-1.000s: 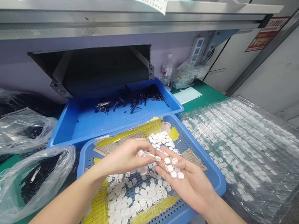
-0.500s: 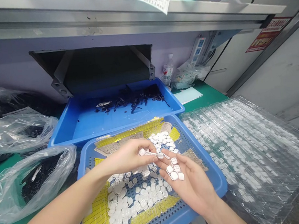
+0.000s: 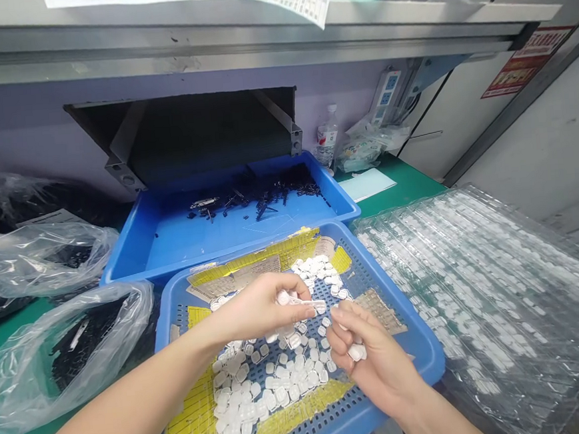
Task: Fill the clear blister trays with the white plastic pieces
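My left hand [image 3: 271,305] is closed around several small white plastic pieces [image 3: 286,299], and one strip of them sticks out past the thumb. Just to its right, my right hand [image 3: 365,351] curls its fingers over more white square pieces [image 3: 357,352], which peek out at the palm. Its thumb and forefinger are pinched together, a little apart from the strip. Both hands hover over a blue perforated basket [image 3: 433,346]. Loose white square pieces [image 3: 297,377] lie heaped inside it on yellow and brown paper, partly hidden by my hands.
Behind the basket stands a blue tray [image 3: 196,241] with black parts [image 3: 263,199]. Clear plastic bags [image 3: 129,350] of black parts lie at left. Stacked clear blister trays [image 3: 496,294] with white pieces are at right. A bottle [image 3: 327,140] stands by the wall.
My right hand has gone from an open palm showing white pieces to curled, pinching fingers. A small gap now separates it from the left hand's strip.
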A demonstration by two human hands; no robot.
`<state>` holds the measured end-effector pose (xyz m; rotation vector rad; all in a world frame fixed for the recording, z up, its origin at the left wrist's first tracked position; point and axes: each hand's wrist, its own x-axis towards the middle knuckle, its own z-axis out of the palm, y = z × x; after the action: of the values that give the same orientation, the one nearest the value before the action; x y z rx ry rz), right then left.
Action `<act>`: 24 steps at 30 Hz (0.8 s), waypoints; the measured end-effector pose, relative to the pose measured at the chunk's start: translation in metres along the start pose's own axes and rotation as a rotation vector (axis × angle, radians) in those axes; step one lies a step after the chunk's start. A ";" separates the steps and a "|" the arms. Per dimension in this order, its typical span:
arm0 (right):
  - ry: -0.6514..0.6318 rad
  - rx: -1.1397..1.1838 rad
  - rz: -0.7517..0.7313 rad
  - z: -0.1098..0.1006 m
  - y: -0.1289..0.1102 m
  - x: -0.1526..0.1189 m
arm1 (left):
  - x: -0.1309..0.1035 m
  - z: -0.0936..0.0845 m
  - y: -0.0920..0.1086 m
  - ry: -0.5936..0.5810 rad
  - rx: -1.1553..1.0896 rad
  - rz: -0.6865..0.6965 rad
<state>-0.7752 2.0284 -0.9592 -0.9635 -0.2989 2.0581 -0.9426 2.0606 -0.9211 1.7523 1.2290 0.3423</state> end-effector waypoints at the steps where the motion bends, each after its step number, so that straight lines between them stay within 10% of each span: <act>1: -0.018 -0.056 -0.014 0.000 0.000 -0.001 | 0.000 0.001 -0.001 0.003 -0.002 0.005; 24: -0.098 -0.309 -0.033 0.006 0.003 -0.002 | -0.001 0.016 0.004 -0.055 -0.062 0.077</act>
<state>-0.7804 2.0257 -0.9551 -1.0322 -0.6960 2.0690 -0.9303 2.0512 -0.9259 1.7475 1.1023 0.3710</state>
